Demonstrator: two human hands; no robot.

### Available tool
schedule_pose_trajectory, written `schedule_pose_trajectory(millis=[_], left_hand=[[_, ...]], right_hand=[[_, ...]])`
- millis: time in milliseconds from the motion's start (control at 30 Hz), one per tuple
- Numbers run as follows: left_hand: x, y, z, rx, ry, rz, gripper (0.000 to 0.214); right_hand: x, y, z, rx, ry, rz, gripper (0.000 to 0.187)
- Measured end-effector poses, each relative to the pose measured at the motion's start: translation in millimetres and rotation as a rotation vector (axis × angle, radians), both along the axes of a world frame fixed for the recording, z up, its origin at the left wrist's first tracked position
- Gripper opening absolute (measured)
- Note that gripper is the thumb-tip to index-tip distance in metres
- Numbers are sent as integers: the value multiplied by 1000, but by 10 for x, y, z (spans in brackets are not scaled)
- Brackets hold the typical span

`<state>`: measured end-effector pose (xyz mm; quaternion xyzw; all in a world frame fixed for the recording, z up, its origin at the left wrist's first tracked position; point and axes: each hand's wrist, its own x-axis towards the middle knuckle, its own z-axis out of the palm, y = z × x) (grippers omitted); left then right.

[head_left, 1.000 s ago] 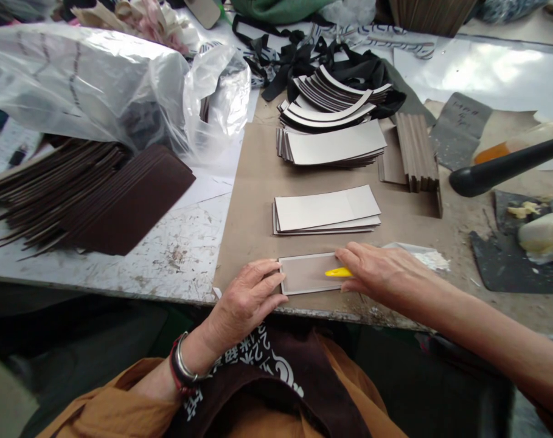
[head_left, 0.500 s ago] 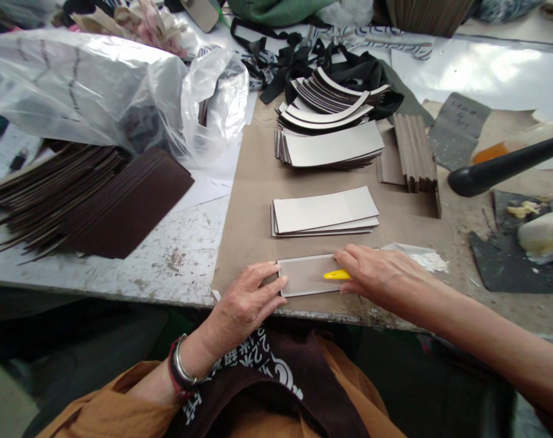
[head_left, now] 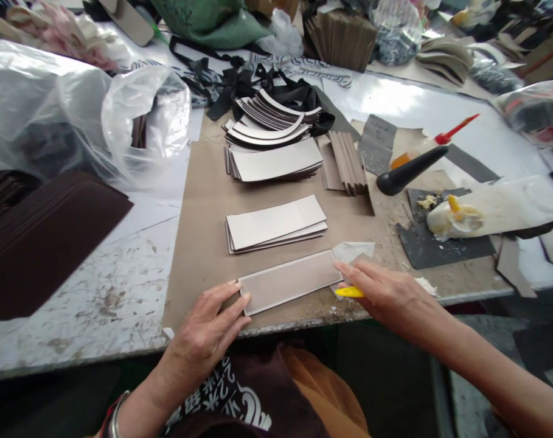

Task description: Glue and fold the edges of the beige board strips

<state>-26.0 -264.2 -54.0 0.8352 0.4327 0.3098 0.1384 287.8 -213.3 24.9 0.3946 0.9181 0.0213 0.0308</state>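
Note:
A long grey-beige rectangular panel (head_left: 292, 281) with a pale border lies at a slant near the table's front edge. My left hand (head_left: 207, 325) rests at its left end, fingers stretched and apart, the tips touching the edge and surface. At the opposite end, my right hand (head_left: 381, 292) is closed round a slim yellow tool (head_left: 349, 292); fingers hide the rest of it. My right index finger reaches the panel's right corner. Beyond that corner lies a whitish sheet (head_left: 356, 248), partly covered by the hand. Just behind the panel sits a small stack of off-white strips (head_left: 276, 222).
Farther back are more off-white strips (head_left: 276, 161), curved pieces (head_left: 267, 128) and brown slats (head_left: 347, 161). Dark brown panels (head_left: 52, 243) and clear plastic (head_left: 75, 115) occupy the left. To the right are a black-handled tool (head_left: 410, 170), a red-tipped bottle (head_left: 422, 149) and a glue-smeared white container (head_left: 486, 210).
The view has swung right. The panel now lies at a steeper slant, with its right end uncovered. My right hand and the yellow tool have shifted to beyond its right end.

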Motion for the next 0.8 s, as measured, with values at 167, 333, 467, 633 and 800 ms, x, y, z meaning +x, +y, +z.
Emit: schedule_pose_trajectory(millis=[167,333,467,633,800], left_hand=[[2,11,-11,28,-4,-5,36],[-1,6,-14,24,3,-6,37],[-3,5,-28,24,5,11,36],[3,24,8,50,32,-2,36],[91,34,180,141,187,-36,27]], right_hand=[[0,-112,-135,-71,-39,-27,45],[-13,-115,-196,-129,-78,-64,46],[-23,-119,-206,-128,-96,-64,46],[-93,-127,-188,-168,-200,-87,51],[-241,-134,-143,-156,-314,-77,50]])
